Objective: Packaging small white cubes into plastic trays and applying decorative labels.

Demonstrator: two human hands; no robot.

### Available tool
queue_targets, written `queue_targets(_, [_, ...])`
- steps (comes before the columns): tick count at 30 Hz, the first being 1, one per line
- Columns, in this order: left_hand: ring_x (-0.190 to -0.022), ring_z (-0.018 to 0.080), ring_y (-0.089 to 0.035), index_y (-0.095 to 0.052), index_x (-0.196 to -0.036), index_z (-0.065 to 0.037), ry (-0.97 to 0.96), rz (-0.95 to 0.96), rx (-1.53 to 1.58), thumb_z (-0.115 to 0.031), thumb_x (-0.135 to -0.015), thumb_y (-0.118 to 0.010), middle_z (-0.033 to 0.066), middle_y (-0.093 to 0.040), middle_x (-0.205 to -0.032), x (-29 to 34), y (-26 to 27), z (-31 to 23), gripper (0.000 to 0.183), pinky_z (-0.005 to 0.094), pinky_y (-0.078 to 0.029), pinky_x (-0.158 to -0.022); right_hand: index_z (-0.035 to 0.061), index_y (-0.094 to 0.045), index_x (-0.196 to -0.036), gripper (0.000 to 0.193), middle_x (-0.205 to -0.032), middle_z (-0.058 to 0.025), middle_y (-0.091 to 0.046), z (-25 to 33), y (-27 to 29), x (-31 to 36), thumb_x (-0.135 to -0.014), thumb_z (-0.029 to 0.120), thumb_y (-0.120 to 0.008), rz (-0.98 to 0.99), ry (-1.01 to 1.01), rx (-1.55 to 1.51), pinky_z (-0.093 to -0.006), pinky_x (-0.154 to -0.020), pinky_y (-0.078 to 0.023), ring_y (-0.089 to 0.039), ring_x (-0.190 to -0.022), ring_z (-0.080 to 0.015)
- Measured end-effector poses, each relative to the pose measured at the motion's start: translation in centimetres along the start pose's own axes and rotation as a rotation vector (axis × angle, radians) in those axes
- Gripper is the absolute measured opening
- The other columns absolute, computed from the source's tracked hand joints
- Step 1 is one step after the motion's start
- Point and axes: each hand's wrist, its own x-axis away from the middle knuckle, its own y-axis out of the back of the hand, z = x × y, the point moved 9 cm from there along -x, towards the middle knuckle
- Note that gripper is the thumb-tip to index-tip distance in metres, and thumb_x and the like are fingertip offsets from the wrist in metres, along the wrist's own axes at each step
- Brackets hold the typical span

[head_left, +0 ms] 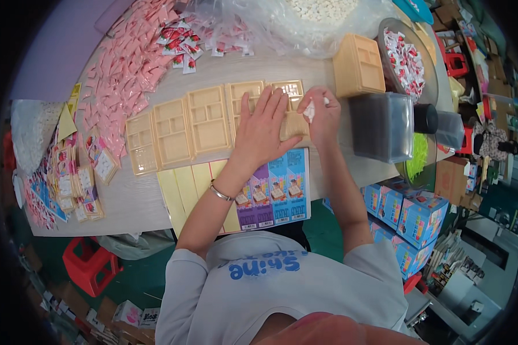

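Several beige compartment trays stand in a slightly curved row, among them the leftmost tray and a wider-celled tray. My left hand lies palm down across the trays at the right of the row, fingers stretched out, partly hiding them. Just above the rightmost tray, my right hand is closed around small white pieces, some of which show between the fingers. Below the row lies a sheet of printed labels in purple and blue with a pale yellow left part, crossed by my left forearm.
Pink sachets are heaped at the far left, beside red-and-white sachets. A plastic bag of white pieces lies at the back. At right stand stacked trays, a bowl of sachets and a clear container. Filled packs crowd the left.
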Motion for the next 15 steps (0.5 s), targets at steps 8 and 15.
queue_targets(8, [-0.151,0.0304,-0.034,-0.046,-0.151,-0.003,0.007,-0.003,-0.011,-0.065,-0.083,-0.07,0.0135,-0.048,-0.155,0.5,0.2,-0.1,0.095,0.0622,-0.016,-0.122,-0.0007,-0.065,-0.087,0.018,-0.086,-0.0077,-0.071,0.3,-1.4,2.2,-0.101,0.008,-0.056,0.159,0.275,0.055,-0.0243,-0.076,-0.048,-0.062,-0.079,-0.01])
queue_targets(15, [-0.15,0.0296,-0.035,-0.049,-0.147,-0.001,0.002,-0.017,-0.019,-0.065,-0.082,-0.07,0.0128,-0.048,-0.154,0.4,0.3,-0.2,0.094,0.0626,-0.017,-0.122,0.0003,-0.058,-0.076,0.03,-0.082,-0.0081,-0.065,0.7,-1.4,2.1,-0.103,0.011,-0.05,0.195,0.277,-0.031,-0.0276,-0.074,-0.044,-0.057,-0.078,-0.0118])
